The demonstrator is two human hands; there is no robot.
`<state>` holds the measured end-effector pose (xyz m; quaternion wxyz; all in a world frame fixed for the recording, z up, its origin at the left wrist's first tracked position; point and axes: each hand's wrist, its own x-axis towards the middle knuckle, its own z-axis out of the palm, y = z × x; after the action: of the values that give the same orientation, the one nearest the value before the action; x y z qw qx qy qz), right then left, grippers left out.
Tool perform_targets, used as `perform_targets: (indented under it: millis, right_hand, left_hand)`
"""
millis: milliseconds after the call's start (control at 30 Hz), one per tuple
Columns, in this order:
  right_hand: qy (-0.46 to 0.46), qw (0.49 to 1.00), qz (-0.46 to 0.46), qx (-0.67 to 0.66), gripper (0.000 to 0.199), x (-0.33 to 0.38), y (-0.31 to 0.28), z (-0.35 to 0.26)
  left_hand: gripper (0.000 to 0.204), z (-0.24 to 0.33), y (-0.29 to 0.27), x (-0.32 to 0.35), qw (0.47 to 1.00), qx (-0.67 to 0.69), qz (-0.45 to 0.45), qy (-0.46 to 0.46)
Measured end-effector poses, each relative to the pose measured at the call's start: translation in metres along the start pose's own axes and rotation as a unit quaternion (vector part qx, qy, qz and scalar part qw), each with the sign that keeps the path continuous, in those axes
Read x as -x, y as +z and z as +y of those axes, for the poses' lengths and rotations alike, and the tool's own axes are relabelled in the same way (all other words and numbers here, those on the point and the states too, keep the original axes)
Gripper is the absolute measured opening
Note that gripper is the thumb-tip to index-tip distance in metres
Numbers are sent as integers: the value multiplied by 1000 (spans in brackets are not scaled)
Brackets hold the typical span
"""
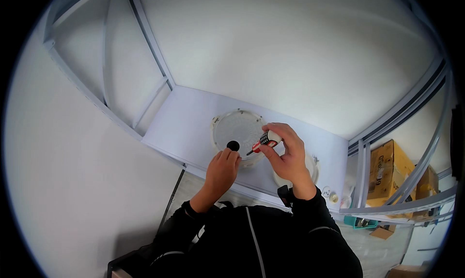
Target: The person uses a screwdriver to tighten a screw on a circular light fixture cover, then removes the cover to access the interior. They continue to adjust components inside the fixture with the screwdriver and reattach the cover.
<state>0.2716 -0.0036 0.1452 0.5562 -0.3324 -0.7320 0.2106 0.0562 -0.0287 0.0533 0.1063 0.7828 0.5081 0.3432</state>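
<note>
My left hand pinches a small black round piece that sticks up past its fingertips. My right hand is wrapped round a short, thick tool with a white, black and red body. Its narrow dark tip points down and left toward the black piece, with a gap between them. Beneath both hands lies a round white plastic housing with a greyish disc face and small tabs on its rim. A second round white part lies to the right, partly hidden by my right hand and wrist.
The pale table stands inside a grey metal frame against a white wall. Small round containers sit at its right end. Beyond the frame on the right are cardboard boxes and a teal basket.
</note>
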Motion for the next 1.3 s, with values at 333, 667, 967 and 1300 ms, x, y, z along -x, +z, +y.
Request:
perform_targets:
  millis: [333, 667, 967, 1300]
  right_hand:
    - [-18, 1000, 4, 13, 51, 0, 3, 3]
    - [-7, 1000, 3, 7, 51, 1, 3, 2]
    - [-5, 1000, 20, 8, 50, 4, 1, 4]
    - [43, 996, 39, -67, 68, 11, -1, 8]
  left_hand:
    - [13, -8, -13, 0, 998, 13, -36, 44]
    - [12, -5, -17, -11, 998, 0, -42, 38]
    - [15, -8, -3, -17, 998, 28, -37, 33]
    - [55, -37, -29, -16, 998, -14, 13, 65]
